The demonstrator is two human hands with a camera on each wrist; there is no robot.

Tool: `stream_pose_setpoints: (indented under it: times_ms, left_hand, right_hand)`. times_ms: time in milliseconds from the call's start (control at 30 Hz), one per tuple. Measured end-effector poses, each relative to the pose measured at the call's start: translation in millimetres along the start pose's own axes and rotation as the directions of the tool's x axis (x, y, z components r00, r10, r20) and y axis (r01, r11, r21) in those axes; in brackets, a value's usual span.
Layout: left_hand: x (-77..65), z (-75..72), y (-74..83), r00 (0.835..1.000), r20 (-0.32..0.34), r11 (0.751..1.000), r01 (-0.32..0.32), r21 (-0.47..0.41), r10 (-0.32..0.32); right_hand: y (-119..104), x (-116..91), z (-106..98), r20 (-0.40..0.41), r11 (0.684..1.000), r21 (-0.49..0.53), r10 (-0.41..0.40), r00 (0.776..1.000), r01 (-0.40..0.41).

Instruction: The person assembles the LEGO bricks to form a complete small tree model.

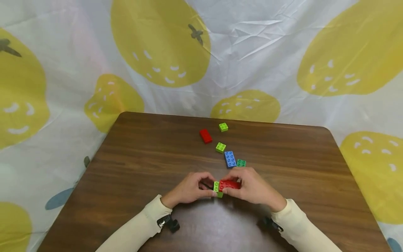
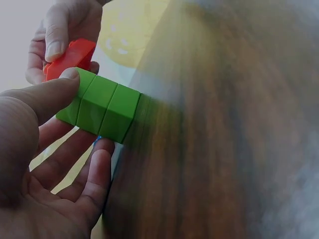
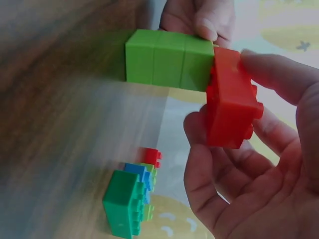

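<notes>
My left hand (image 1: 191, 188) pinches a stack of lime green toy bricks (image 2: 98, 104) between thumb and fingers, its thumb at the top end. In the left wrist view the stack shows three bricks joined in a column. A red toy brick (image 3: 231, 99) is held by my right hand (image 1: 252, 184), thumb on one side and fingers on the other. The red brick overhangs to the right, one end right at the top of the green stack. Both pieces are close over the near middle of the table.
Beyond my hands on the brown wooden table (image 1: 151, 147) lie a blue brick (image 1: 230, 159), a dark green brick (image 1: 241, 163), two lime green bricks, the nearer one (image 1: 220, 147) beside the blue, and another red brick (image 1: 206, 136). A lemon-patterned cloth (image 1: 245, 52) hangs behind the table.
</notes>
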State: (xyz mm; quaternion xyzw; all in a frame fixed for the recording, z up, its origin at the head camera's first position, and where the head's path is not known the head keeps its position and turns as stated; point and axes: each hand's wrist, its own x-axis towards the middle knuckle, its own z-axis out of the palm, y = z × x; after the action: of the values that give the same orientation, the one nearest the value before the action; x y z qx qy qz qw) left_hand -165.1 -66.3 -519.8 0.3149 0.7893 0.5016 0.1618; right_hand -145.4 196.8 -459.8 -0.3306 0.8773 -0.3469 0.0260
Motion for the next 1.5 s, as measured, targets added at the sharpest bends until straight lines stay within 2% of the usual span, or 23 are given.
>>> stream_pose_setpoints:
  times_ms: [200, 400, 667, 933, 1233, 1367, 1500]
  left_hand:
    - [-0.6, 0.8, -3.2, 1.000, 0.004, 1.000, -0.004, -0.011, 0.004]
    - [-1.5, -0.3, -3.8, 1.000, 0.004, 1.000, 0.009, -0.001, -0.009]
    - [-1.6, 0.4, -3.1, 1.000, -0.001, 1.000, 0.012, -0.020, -0.012]
    - [-2.7, 3.8, -1.8, 0.999, 0.013, 0.999, 0.030, -0.018, -0.030]
    - [-2.5, 1.2, 0.1, 0.999, 0.012, 0.999, 0.036, -0.011, -0.036]
    - [-2.6, 4.8, -2.0, 0.999, 0.026, 0.999, 0.041, -0.016, -0.040]
    - [-2.5, 6.3, -1.2, 0.999, 0.026, 0.999, 0.037, -0.022, -0.036]
  right_hand:
    - [1.4, 6.0, -6.5, 0.051, 1.000, -0.014, -0.021, 0.998, 0.021]
    - [3.1, 19.8, -19.4, 0.042, 0.999, 0.018, 0.042, 0.998, -0.043]
    - [24.8, 52.5, -26.4, -0.041, 0.998, 0.040, 0.057, 0.998, -0.055]
    - [47.8, 83.1, -22.0, -0.050, 0.994, 0.026, 0.111, 0.993, -0.109]
    - [58.1, 119.8, -18.4, -0.032, 0.982, 0.040, 0.186, 0.982, -0.184]
    - [59.5, 122.2, -15.8, -0.035, 0.975, 0.069, 0.215, 0.976, -0.212]
    - [54.6, 112.1, -18.3, -0.073, 0.972, 0.108, 0.216, 0.974, -0.207]
